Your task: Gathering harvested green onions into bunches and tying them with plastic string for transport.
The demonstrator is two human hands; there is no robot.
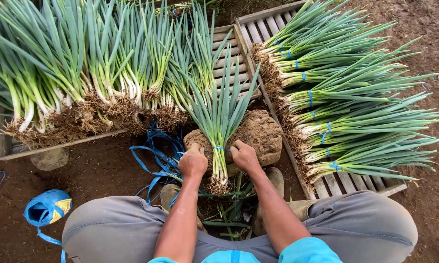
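While a stone (258, 134) lies behind, the left hand (193, 161) and right hand (244, 156) apparently pinch blue twine (221, 148) around a scallion bunch (219, 122).

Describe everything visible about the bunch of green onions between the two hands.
The bunch of green onions stands roughly upright, its long green leaves fanning up and outward, pale stalks pressed together, and a brown, soil-caked root tuft at the bottom. A blue strap wraps its stalks. The left hand and right hand flank it, gripping the strap ends. A brown rock sits behind it.
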